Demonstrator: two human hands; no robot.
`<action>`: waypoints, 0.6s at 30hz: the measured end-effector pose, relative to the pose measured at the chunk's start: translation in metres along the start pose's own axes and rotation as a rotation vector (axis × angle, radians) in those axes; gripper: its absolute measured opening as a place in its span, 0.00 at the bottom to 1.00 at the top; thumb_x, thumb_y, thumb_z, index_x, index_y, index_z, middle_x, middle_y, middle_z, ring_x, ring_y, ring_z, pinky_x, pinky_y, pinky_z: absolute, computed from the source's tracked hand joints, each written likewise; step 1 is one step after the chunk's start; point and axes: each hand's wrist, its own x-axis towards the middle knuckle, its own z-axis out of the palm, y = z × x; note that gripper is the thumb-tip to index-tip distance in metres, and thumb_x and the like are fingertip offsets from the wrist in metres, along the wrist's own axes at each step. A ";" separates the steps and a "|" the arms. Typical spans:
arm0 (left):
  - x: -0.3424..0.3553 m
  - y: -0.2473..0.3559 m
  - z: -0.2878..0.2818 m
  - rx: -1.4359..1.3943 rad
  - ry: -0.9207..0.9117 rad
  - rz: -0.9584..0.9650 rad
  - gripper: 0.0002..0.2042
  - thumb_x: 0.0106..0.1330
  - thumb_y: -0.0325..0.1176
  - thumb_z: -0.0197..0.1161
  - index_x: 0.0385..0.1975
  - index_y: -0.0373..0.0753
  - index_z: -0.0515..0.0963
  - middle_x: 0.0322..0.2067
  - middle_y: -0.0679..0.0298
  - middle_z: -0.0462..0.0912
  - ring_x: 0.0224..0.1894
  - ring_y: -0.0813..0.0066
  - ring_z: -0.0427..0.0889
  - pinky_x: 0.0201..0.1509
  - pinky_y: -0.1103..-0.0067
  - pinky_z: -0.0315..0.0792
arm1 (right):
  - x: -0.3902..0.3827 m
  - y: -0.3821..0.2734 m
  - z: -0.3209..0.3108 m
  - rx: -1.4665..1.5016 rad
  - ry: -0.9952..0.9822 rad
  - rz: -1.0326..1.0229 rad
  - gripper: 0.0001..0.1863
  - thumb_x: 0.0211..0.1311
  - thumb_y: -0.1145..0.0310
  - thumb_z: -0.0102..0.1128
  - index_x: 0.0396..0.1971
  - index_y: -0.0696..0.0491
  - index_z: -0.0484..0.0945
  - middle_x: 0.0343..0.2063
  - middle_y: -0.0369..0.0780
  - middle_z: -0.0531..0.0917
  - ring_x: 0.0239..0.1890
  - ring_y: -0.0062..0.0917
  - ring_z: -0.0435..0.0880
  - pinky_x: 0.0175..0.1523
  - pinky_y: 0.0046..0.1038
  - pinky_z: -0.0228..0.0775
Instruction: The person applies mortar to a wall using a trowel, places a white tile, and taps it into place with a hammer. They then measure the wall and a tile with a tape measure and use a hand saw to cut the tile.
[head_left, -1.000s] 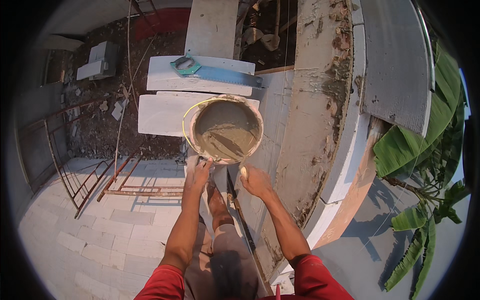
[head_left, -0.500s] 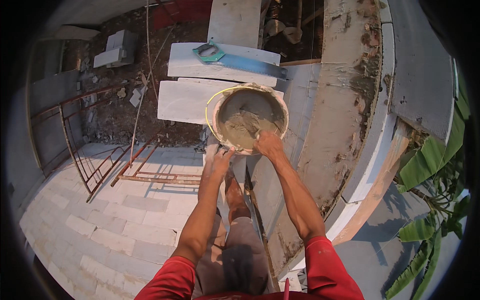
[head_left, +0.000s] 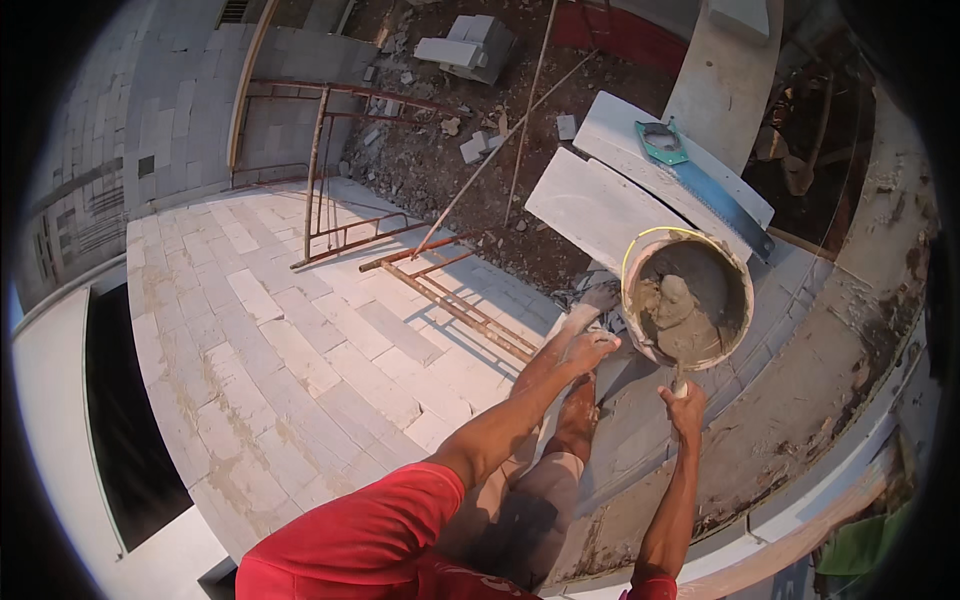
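Observation:
A pale bucket [head_left: 736,300] of wet grey mortar, with a yellow handle, sits right of centre beside two white blocks [head_left: 590,205]. My right hand [head_left: 683,410] grips the pale handle of a trowel [head_left: 681,385] at the bucket's near rim; the blade reaches into the mortar, mostly hidden. My left hand [head_left: 590,350], fingers loosely apart and holding nothing visible, is just left of the bucket's near rim. A blue handsaw [head_left: 715,200] with a green grip lies on the farther block. My legs and feet [head_left: 575,420] show below my hands.
Rusty scaffold frames [head_left: 470,320] lie on pale block paving [head_left: 260,380] at left. Beyond is dirt with rubble and stacked blocks [head_left: 470,50]. A block wall [head_left: 170,110] is at upper left. A mortar-streaked ledge [head_left: 790,420] runs along the right, with leaves [head_left: 858,540] below.
The view has swung left, so bucket and blocks appear farther right. My right hand has drawn back from the bucket's inside to below its rim. My left hand has moved off the rim.

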 end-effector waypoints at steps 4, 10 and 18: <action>-0.045 -0.016 -0.015 -0.006 0.327 0.342 0.30 0.66 0.44 0.66 0.67 0.40 0.69 0.69 0.49 0.65 0.70 0.55 0.66 0.73 0.69 0.61 | 0.008 0.013 0.005 0.075 0.016 -0.084 0.10 0.57 0.77 0.68 0.30 0.58 0.73 0.18 0.32 0.72 0.18 0.16 0.66 0.23 0.24 0.59; -0.043 -0.070 -0.014 -0.002 0.056 -0.029 0.19 0.67 0.47 0.63 0.50 0.42 0.85 0.62 0.54 0.77 0.68 0.57 0.70 0.71 0.68 0.62 | 0.008 0.022 0.000 0.115 0.049 -0.118 0.11 0.58 0.76 0.68 0.30 0.57 0.71 0.19 0.32 0.72 0.18 0.16 0.66 0.23 0.24 0.58; -0.061 -0.043 -0.017 0.178 0.084 0.036 0.21 0.67 0.51 0.60 0.53 0.46 0.83 0.67 0.54 0.71 0.70 0.58 0.67 0.75 0.70 0.57 | -0.012 0.006 -0.003 0.086 0.021 -0.024 0.11 0.58 0.75 0.69 0.28 0.55 0.71 0.18 0.33 0.73 0.17 0.17 0.69 0.22 0.25 0.62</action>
